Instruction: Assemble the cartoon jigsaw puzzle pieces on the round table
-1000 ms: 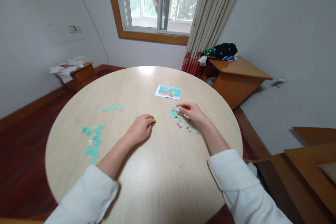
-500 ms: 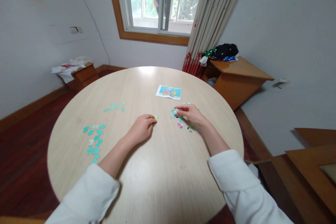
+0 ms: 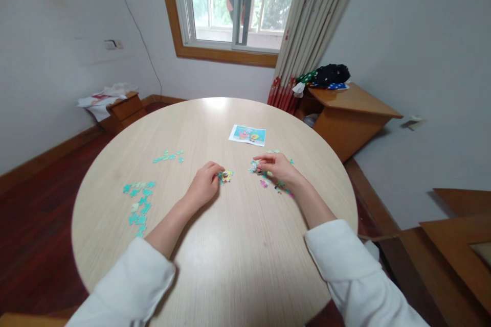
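Note:
At the table's middle, my left hand [image 3: 203,184] rests with curled fingers against the left edge of a small cluster of yellow and teal jigsaw pieces [image 3: 226,177]. My right hand [image 3: 280,167] is over a loose heap of jigsaw pieces [image 3: 253,166], its thumb and fingers pinched together around a pale piece at the heap's left side. The forearm and hand hide part of this heap. Pink jigsaw pieces [image 3: 264,183] and several others lie scattered below my right hand.
A printed picture card [image 3: 247,135] lies behind the hands on the round table [image 3: 238,260]. Teal jigsaw pieces [image 3: 142,200] are spread at the left, with a smaller group of teal pieces [image 3: 172,156] behind them. A wooden desk [image 3: 353,99] with cloths stands at the back right.
My left hand has drawn slightly left, uncovering more of the yellow and teal cluster. My right hand has stayed at the heap, its fingers shifting only a little.

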The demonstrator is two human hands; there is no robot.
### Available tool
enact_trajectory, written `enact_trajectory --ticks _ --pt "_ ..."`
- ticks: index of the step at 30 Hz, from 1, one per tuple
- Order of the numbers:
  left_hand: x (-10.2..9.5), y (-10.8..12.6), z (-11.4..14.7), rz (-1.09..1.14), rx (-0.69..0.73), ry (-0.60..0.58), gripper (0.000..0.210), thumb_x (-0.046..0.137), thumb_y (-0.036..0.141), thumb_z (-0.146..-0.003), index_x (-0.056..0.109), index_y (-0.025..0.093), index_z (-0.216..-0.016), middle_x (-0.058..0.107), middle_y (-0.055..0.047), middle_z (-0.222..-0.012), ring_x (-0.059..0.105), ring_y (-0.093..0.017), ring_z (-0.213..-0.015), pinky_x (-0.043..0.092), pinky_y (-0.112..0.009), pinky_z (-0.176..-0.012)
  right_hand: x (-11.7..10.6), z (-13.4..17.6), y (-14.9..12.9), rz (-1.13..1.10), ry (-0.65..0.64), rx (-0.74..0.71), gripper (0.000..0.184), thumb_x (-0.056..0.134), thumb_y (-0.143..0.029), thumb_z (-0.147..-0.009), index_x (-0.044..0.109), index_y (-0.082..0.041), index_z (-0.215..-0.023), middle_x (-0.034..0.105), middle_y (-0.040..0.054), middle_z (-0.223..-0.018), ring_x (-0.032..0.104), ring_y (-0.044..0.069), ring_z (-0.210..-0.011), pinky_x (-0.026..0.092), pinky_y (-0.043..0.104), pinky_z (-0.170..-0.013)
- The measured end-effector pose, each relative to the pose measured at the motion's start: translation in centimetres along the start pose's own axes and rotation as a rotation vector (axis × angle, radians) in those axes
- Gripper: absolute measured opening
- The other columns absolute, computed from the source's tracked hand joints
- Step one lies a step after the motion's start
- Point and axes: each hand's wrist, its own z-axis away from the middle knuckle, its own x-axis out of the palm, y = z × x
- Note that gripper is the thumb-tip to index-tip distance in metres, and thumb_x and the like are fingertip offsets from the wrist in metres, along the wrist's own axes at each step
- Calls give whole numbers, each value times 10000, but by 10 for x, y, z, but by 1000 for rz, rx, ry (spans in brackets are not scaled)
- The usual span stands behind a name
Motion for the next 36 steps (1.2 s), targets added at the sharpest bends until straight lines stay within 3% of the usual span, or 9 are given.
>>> enact_trajectory --ticks 6,11,27,36 --pt "-2 -1 -1 -61 -195 28 199 386 60 -719 540 180 -681 627 -45 -727 571 -183 -734 437 -308 -701 -1 -2 2 -9 -26 -7 305 760 -258 -550 651 -137 -808 660 24 -634 619 135 -608 485 274 -634" --pt "-1 -1 -2 -46 -262 -18 175 387 103 -755 500 190 -653 672 -66 -803 594 -193 -781 433 -318 -720 1 -2 2 -27 -42 -9 302 771 -272 -539 631 -136 -770 653 14 -591 608 119 -561 478 247 -587" --pt "2 3 -1 -66 -152 -93 209 413 99 -755 526 197 -610 723 -43 -914 616 -201 -878 432 -373 -834 4 2 -5 -39 -53 19 271 778 -253 -560 654 -135 -770 640 7 -579 601 116 -562 502 256 -588" --pt "2 4 -2 -94 -214 -29 200 427 108 -773 578 187 -668 717 -54 -907 615 -211 -901 397 -412 -885 6 3 -6 -42 -41 34 208 759 -192 -581 662 -141 -759 646 4 -580 602 112 -557 501 243 -582"
